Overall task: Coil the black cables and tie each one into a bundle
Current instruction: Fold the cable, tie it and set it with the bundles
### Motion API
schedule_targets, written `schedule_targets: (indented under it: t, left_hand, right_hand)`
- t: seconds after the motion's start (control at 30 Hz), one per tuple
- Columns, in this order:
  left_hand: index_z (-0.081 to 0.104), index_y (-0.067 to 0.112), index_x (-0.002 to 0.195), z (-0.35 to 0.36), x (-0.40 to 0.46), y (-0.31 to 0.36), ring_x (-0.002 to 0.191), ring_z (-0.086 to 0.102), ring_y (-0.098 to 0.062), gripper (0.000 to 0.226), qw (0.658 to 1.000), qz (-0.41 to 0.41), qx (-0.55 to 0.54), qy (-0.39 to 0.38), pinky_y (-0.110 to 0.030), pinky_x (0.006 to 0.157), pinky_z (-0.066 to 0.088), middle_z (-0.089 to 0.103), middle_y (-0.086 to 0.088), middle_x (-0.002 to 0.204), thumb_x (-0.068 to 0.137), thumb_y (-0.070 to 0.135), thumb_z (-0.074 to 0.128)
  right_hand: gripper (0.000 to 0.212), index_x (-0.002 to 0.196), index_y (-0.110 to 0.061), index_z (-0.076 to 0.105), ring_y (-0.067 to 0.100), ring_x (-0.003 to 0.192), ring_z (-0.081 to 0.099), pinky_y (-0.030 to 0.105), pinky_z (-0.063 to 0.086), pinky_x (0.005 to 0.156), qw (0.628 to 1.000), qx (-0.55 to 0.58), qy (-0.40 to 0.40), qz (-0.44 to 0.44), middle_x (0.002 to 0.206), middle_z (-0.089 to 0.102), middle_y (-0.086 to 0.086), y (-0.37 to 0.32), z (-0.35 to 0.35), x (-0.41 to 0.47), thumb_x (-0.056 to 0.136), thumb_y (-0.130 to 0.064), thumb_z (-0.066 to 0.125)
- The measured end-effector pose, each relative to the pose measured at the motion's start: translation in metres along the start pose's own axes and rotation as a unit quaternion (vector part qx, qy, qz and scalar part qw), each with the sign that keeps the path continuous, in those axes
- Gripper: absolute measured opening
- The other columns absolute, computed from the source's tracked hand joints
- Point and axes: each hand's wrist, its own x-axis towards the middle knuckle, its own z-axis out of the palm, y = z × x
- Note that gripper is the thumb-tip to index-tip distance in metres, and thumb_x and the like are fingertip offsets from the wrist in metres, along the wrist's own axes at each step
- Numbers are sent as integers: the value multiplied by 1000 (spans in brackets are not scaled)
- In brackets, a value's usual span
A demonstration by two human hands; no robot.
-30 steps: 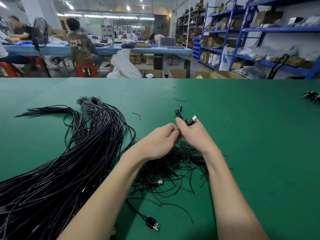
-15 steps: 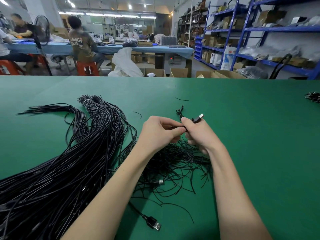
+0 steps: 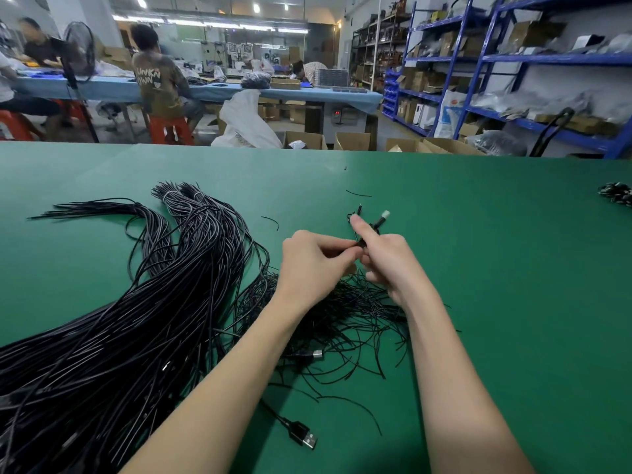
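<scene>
Left hand (image 3: 316,260) and right hand (image 3: 390,260) together mid-surface, both pinching one small coiled black cable (image 3: 371,229), its plug end (image 3: 384,214) poking far-right, loose cable pile (image 3: 119,319) left on green surface (image 3: 496,268), thin ties (image 3: 342,323) under wrists, USB plug (image 3: 304,437) near edge

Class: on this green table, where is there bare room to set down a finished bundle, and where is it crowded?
Bare green table lies right of the right hand, short of the small bundle at the far right edge. Crowded: the cable pile on the left and thin ties under both wrists.

left hand (image 3: 316,265), right hand (image 3: 390,265), fingertips pinched together
</scene>
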Motion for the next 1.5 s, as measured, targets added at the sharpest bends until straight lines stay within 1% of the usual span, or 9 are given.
schedule_targets:
  t: [0.1,0.17,0.27,0.4,0.83,0.93,1.03,1.3,1.5]
  left_hand:
    - [78,1,93,-7,5,-9,64,71,-14,11,957,-138,-256,12,-19,65,57,77,-10,75,85,8,79]
    - [75,-1,90,-13,8,-13,65,71,-15,8,906,-196,-375,21,-19,63,57,76,-13,78,84,4,77]
    - [73,-3,91,-17,12,-17,71,74,-14,7,860,-224,-457,32,-20,65,59,76,-13,82,86,2,74]
    - [72,-4,95,-18,12,-16,74,74,-13,9,847,-231,-477,33,-20,67,60,76,-11,82,89,2,71]
    - [72,-3,97,-22,11,-17,74,74,-14,11,847,-235,-474,45,-21,71,61,76,-11,81,89,4,72]
    - [72,-4,96,-20,12,-19,73,74,-14,11,852,-219,-472,53,-21,70,61,76,-11,79,88,3,72]
    - [73,-4,96,-16,12,-19,71,73,-14,11,866,-197,-457,58,-20,69,59,75,-11,78,87,3,74]
    - [75,1,97,-15,10,-20,71,71,-12,11,918,-128,-373,42,-20,74,59,76,-11,81,88,6,74]
    - [78,8,92,-15,8,-18,72,72,-14,5,942,-104,-318,14,-22,75,59,77,-14,83,88,10,76]
  right_hand:
    - [53,72,-18,65,7,48,41,19,31,43,996,27,-80,-17,65,65,-5,0,-6,-4,91,-68,60]
    - [42,83,-20,75,4,57,54,18,42,55,987,-119,-87,-67,78,75,-11,3,-14,-5,94,-59,62]
    - [9,88,-34,79,-6,86,66,20,47,79,924,-351,-113,-97,88,75,-21,12,-21,-6,83,-41,81]
    - [11,81,-40,79,8,94,69,32,53,97,896,-425,-121,-46,88,75,-18,16,-13,-11,77,-33,87]
    - [12,80,-35,75,10,91,68,29,54,83,895,-427,43,-121,88,72,-19,-5,-31,-16,90,-28,71]
    - [7,84,-31,77,-9,77,65,20,49,77,952,-183,138,-205,82,73,-20,-10,-28,-12,90,-28,75]
    - [6,83,-28,77,-8,66,61,19,48,65,976,31,116,-182,77,74,-16,-15,-2,-13,89,-27,78]
    - [9,72,-31,76,-9,67,68,4,45,59,974,-101,54,-196,65,73,-19,-8,19,-15,78,-24,79]
    - [3,68,-28,78,3,53,67,27,60,57,975,-120,55,-181,63,73,-12,-15,9,-21,66,-29,77]
